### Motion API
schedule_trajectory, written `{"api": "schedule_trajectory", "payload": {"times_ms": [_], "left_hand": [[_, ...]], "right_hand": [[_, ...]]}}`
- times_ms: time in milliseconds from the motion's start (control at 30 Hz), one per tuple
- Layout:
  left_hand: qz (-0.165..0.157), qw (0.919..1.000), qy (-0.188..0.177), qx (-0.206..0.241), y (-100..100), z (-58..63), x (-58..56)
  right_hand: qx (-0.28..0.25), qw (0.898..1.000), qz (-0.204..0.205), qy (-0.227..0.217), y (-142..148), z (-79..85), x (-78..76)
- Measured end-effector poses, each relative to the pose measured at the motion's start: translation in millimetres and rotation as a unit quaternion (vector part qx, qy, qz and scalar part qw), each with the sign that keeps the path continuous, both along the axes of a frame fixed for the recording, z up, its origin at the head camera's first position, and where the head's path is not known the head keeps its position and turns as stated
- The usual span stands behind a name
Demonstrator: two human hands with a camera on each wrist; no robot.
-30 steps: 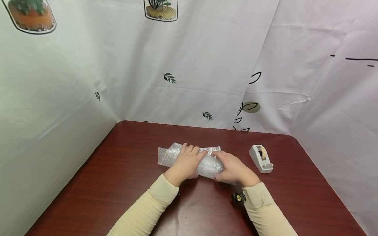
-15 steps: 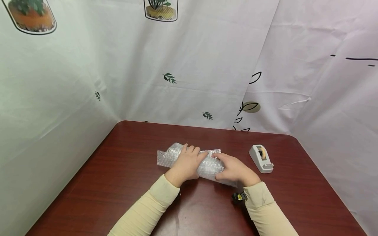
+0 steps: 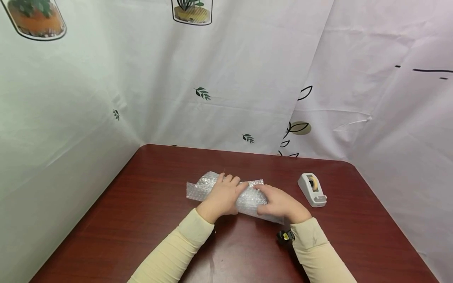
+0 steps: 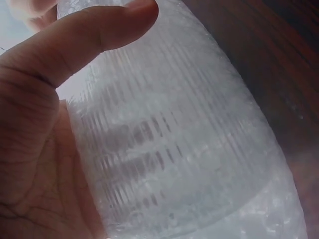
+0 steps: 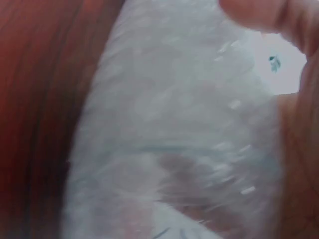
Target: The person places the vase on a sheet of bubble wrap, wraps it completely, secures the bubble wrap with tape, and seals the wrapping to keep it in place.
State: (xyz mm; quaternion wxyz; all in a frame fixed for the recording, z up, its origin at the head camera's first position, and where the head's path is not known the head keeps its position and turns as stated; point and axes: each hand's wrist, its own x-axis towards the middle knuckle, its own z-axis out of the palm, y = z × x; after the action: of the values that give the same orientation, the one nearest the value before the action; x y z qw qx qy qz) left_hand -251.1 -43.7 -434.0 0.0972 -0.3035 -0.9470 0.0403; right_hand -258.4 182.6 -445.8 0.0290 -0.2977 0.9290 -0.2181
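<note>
One bubble-wrap bundle [image 3: 252, 202] lies on the reddish-brown wood-grain counter [image 3: 134, 220], to the left of the white tape dispenser [image 3: 310, 192] and apart from it. The bundle is rolled; a loose flap [image 3: 194, 192] projects at the end farthest from the dispenser. Parallel ridges show through the clear wrap in the left wrist view. The left hand [image 3: 221, 196] is the hand farther from the dispenser: its fingers are clamped on the bundle, with the thumb laid across the wrap. The right hand [image 3: 283, 203] is beside the dispenser, on its left: its fingers are clamped around the bundle's end closest to the dispenser, thumb and index finger on opposite sides. The dispenser carries a roll of yellowish tape [image 3: 314, 183]. A black wrist device [image 3: 284, 236] is positioned left of the dispenser and closer to the person. Behind the dispenser hangs a white fabric backdrop [image 3: 240, 67] with leaf prints.
</note>
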Motion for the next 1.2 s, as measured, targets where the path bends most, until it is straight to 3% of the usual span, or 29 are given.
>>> {"api": "schedule_trajectory", "payload": {"times_ms": [133, 333, 633, 833, 1067, 1200], "left_hand": [[0.003, 1.0000, -0.009, 0.000, -0.8, 1.0, -0.8], [0.007, 0.9998, -0.016, 0.005, -1.1, 1.3, -1.3], [0.018, 0.9992, -0.029, 0.021, -3.1, 5.2, -2.1], [0.016, 0.9982, -0.040, 0.042, -4.2, 5.3, -2.9], [0.016, 0.9987, -0.027, 0.039, -4.9, 3.7, -1.5], [0.021, 0.9986, -0.031, 0.037, -4.2, 3.3, -0.7]], "right_hand": [[0.034, 0.999, 0.003, 0.004, -5.3, 7.7, 6.2], [0.078, 0.995, -0.027, 0.060, -12.0, 17.5, 15.0], [0.101, 0.988, -0.053, 0.106, -18.5, 27.2, 25.3], [0.108, 0.981, -0.069, 0.143, -26.7, 21.8, 29.1], [0.130, 0.962, -0.080, 0.226, -32.8, 9.3, 28.2], [0.124, 0.962, -0.086, 0.226, -32.7, 5.5, 25.8]]}}
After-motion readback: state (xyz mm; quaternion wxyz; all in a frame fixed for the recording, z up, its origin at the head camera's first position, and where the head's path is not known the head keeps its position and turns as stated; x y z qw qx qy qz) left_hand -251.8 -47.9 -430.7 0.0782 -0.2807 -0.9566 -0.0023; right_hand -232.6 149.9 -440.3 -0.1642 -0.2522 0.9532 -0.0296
